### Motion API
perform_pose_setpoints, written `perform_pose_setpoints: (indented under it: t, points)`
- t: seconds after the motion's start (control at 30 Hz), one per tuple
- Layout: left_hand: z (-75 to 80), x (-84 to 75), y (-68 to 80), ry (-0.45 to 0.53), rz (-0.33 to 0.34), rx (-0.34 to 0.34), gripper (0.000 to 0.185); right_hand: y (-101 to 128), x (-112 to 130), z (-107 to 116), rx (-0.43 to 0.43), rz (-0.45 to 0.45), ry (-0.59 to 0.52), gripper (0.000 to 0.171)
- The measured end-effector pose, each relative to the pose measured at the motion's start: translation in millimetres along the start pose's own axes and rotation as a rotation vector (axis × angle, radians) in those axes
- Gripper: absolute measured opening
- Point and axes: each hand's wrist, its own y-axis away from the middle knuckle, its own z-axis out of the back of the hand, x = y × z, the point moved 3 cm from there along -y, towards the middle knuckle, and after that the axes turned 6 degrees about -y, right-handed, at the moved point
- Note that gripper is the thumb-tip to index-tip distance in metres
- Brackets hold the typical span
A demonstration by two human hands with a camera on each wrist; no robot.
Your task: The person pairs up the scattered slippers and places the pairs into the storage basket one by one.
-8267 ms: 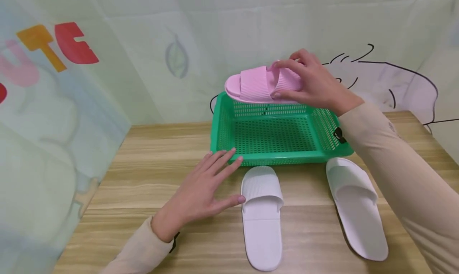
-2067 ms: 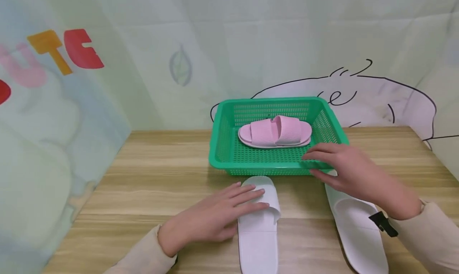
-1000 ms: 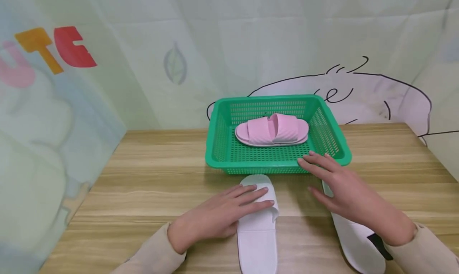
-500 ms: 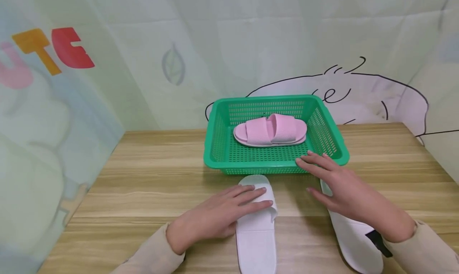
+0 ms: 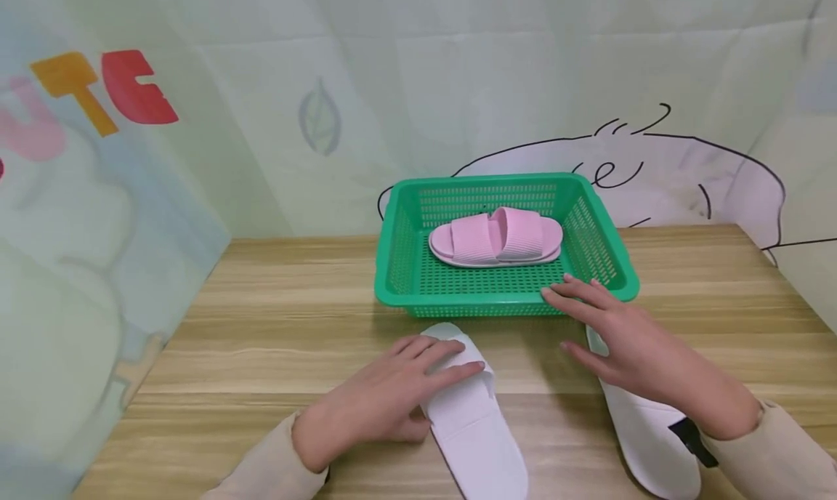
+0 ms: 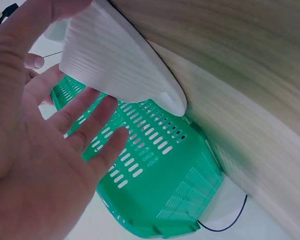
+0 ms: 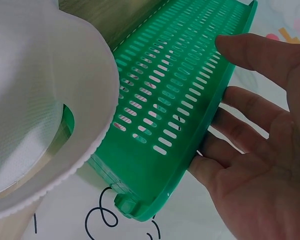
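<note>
Head view: the green basket (image 5: 399, 267) stands at the bench's (image 5: 275, 318) far edge, with bare bench to its left. One pink slipper (image 5: 495, 238) lies inside it. Two white slippers lie before it: the left hand (image 5: 386, 402) rests flat on the left white slipper (image 5: 477, 427), fingers spread; the right hand (image 5: 621, 340) hovers over the right white slipper (image 5: 644, 431), fingertips on the basket's near rim.

Left wrist view: the slipper's toe (image 6: 120, 65) lies just beside the basket wall (image 6: 160, 165).

Right wrist view: relaxed fingers (image 7: 240, 50) touch the rim (image 7: 215, 105).
</note>
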Motion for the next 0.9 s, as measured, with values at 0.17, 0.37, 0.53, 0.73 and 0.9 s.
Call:
perform_pose_setpoints:
  t: [0.17,0.37,0.53,0.73,0.9]
  points:
    - [1.4,2.7,6.3,-0.052,0.055,-0.064,0.091,1.2,-1.3,-1.2,-0.020,0.022,0.004,0.069]
    - [1.6,5.0,10.8,-0.067,0.148,-0.109,0.093,0.8,-0.9,-1.7,-0.024,0.026,0.007,0.070]
    - [0.7,5.2,9.2,-0.042,0.169,-0.073,0.093,0.9,-1.8,-1.8,-0.035,0.039,0.016,0.071]
    - [1.9,3.2,6.9,-0.037,0.212,-0.020,0.093,0.6,-2.2,-1.2,-0.022,0.026,0.013,0.071]
    - [0.7,-1.5,4.3,-0.086,0.243,0.007,0.097,0.1,-1.3,-0.4,-0.003,0.008,0.009,0.070]
